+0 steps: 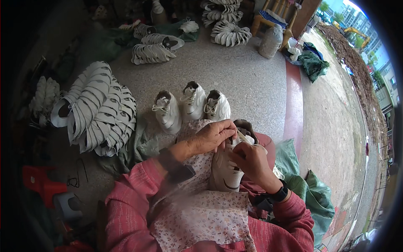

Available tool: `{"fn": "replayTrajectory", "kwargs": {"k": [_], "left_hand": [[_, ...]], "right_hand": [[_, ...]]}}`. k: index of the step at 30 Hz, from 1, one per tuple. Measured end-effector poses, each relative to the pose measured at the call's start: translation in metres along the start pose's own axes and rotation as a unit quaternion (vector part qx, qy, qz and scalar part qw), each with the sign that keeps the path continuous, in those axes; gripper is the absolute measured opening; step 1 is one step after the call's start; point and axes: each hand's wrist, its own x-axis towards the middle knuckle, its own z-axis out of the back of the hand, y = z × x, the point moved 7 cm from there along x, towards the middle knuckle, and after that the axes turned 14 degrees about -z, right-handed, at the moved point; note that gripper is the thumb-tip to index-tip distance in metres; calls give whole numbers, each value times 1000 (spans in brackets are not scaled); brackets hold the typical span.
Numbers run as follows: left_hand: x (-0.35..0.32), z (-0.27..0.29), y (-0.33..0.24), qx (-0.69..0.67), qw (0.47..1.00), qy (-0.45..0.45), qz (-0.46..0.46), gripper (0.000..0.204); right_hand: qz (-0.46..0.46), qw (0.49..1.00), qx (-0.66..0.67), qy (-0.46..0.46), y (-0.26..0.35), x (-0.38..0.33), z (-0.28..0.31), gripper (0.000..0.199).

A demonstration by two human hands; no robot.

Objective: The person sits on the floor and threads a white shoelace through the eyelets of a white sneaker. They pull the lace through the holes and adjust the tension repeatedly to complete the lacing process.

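**Both hands on the shoe in your lap**

Your left hand (214, 136) curls over the top of the white shoe (226, 170), fingers pressed together and pinching the lace (242, 136) near the tongue. Your right hand (249, 161) grips the shoe's side, thumb and fingers closed on it. The shoe rests on the flowered cloth (201, 214) across your lap. Three white shoes (191, 107) stand on the floor (252, 84) just ahead, with a fanned stack of soles (98, 109) to your left.
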Motion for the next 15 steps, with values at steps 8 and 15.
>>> {"fn": "replayTrajectory", "kwargs": {"k": [8,15], "left_hand": [[10,-7,23,33,999,32,0,18],[10,2,17,-66,997,-7,-27,19]], "right_hand": [[153,988,3,31,6,-20,-9,8],[30,984,123,123,-1,-7,26,7]]}}
